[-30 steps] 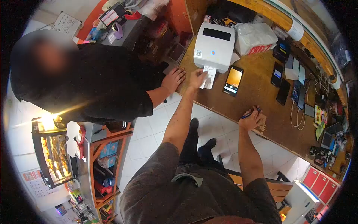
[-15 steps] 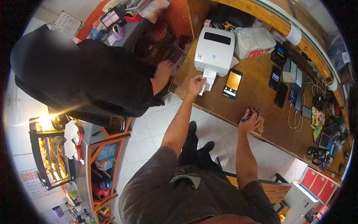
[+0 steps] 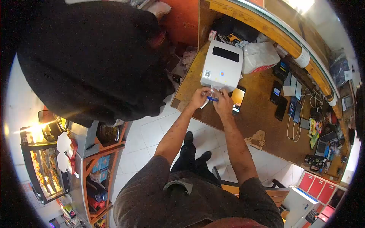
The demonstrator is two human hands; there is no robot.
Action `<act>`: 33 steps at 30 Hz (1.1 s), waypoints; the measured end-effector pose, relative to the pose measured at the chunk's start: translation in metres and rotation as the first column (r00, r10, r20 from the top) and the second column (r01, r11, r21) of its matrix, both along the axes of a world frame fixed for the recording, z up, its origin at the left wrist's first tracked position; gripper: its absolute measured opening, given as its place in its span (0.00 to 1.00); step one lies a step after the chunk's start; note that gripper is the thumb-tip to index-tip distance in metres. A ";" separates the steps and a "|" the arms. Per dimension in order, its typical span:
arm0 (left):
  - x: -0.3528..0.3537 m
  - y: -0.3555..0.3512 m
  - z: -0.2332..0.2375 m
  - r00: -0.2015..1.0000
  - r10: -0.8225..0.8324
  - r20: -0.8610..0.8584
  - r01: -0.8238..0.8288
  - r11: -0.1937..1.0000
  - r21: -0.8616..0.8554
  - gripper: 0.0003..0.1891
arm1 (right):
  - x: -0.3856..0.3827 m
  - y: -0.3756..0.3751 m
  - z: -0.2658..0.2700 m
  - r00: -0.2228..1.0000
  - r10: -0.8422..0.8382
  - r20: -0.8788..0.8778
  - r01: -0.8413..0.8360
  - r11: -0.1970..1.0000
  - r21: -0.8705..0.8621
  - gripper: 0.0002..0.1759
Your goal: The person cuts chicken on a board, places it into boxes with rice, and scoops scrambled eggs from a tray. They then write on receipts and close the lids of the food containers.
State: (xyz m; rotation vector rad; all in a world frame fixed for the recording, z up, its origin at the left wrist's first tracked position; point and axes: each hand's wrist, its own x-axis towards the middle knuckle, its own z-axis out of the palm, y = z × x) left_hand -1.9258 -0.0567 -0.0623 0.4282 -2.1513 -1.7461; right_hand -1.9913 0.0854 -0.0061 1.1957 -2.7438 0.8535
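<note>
A white label printer (image 3: pixel 221 66) stands on the wooden desk, with a paper label (image 3: pixel 204 103) at its front slot. My left hand (image 3: pixel 199 98) pinches the label near the slot. Close beside it, my right hand (image 3: pixel 224 102) is closed on a blue pen (image 3: pixel 212 98), and its fingers are also at the paper. My hands partly hide the label. Just right of my right hand lies a smartphone (image 3: pixel 238 97) with a lit yellowish screen.
Another person in black (image 3: pixel 95 60) stands close on the left. A white plastic bag (image 3: pixel 260 57) sits right of the printer. Several phones (image 3: pixel 280 108) and white cables (image 3: pixel 292 131) lie on the desk's right side. A lit display case (image 3: pixel 45 167) is at lower left.
My right hand, with the pen, has moved left from the desk's front edge to the label beside my left hand. The other person has moved closer to the desk.
</note>
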 end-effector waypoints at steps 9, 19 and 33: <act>0.014 -0.001 0.002 0.989 -0.115 -0.097 0.125 0.986 0.114 0.20 | 0.005 -0.006 -0.004 0.996 -0.032 -0.086 0.021 0.991 -0.132 0.18; 0.013 0.002 -0.006 0.997 -0.078 0.013 0.078 0.997 -0.007 0.13 | 0.008 -0.002 0.001 0.999 -0.040 0.033 0.041 0.999 -0.033 0.18; -0.002 0.007 -0.025 0.980 0.047 0.195 -0.035 0.997 -0.067 0.13 | 0.020 0.092 -0.040 0.827 -0.235 0.511 0.442 0.833 -0.333 0.15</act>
